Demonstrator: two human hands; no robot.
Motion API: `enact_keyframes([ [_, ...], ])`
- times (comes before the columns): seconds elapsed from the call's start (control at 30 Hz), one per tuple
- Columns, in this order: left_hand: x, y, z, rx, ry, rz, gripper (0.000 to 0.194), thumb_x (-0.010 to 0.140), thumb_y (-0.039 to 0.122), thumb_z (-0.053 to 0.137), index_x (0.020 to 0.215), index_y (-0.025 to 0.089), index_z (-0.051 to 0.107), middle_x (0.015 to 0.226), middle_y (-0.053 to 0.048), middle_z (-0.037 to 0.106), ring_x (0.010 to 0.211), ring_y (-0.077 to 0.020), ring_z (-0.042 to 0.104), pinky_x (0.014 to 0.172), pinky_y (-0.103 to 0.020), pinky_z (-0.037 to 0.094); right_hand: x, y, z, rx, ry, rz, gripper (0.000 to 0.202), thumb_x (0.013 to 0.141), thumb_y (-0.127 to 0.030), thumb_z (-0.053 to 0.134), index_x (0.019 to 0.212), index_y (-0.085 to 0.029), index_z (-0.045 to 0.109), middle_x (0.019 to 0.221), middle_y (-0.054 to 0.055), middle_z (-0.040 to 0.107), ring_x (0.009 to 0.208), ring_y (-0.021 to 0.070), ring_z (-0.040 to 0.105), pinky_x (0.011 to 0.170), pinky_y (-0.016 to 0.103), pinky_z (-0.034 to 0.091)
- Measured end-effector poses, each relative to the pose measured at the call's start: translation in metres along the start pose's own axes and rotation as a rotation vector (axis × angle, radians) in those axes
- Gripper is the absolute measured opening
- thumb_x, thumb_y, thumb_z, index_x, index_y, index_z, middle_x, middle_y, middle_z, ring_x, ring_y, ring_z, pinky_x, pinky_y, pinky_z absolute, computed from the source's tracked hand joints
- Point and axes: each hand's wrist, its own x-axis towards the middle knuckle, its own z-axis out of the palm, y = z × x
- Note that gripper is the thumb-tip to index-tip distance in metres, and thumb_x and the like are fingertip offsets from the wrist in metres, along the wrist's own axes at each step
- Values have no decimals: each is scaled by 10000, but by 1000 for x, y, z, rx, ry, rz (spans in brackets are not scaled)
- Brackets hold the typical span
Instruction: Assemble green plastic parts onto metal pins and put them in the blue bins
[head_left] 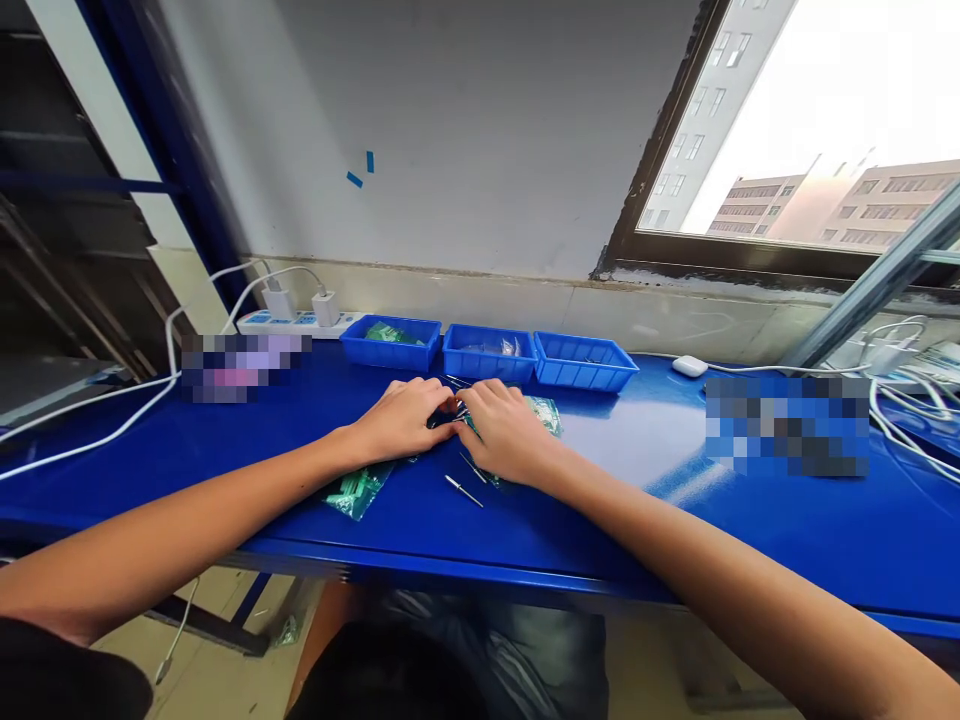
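Above the middle of the blue table, my left hand (pixel 401 420) and my right hand (pixel 504 432) meet with fingertips curled in. Both are closed around something small, partly dark and shiny, that the fingers mostly cover; its kind cannot be made out. Just below my right hand, a thin metal pin with a thicker pale end (pixel 463 490), like a blind rivet, lies on the table. A second slim pin (pixel 472 467) is beside it, close to the palm. Under my left wrist rests a clear plastic bag with green print (pixel 360 490). Another such bag (pixel 545 412) lies beyond my right hand.
Along the wall stand three blue bins: the left bin (pixel 390 357) with green-marked bags, the middle bin (pixel 489 368), and the right bin (pixel 585 376). A power strip (pixel 255 324) with chargers and white cables sits left. A white earbud case (pixel 689 366) lies right.
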Motion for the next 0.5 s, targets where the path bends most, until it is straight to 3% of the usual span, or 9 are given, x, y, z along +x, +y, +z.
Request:
enact_keyframes([
  [0.2,0,1,0,16,17,-18,179,852,306,443,884,214,594,911,-21,617,912,-210,556,755,-339,340,-1,11,-7,-64,-200,-12,235,900,-279,410,1061,-185,553,1044,84,597,980,235,546,747,337,399],
  [0.5,1,-5,-6,-95,45,-35,164,819,272,469,780,170,591,805,-15,641,759,-165,569,663,-280,358,-1,10,-7,-55,-200,10,225,896,-282,436,1051,-185,567,1043,83,614,987,221,550,756,322,402],
])
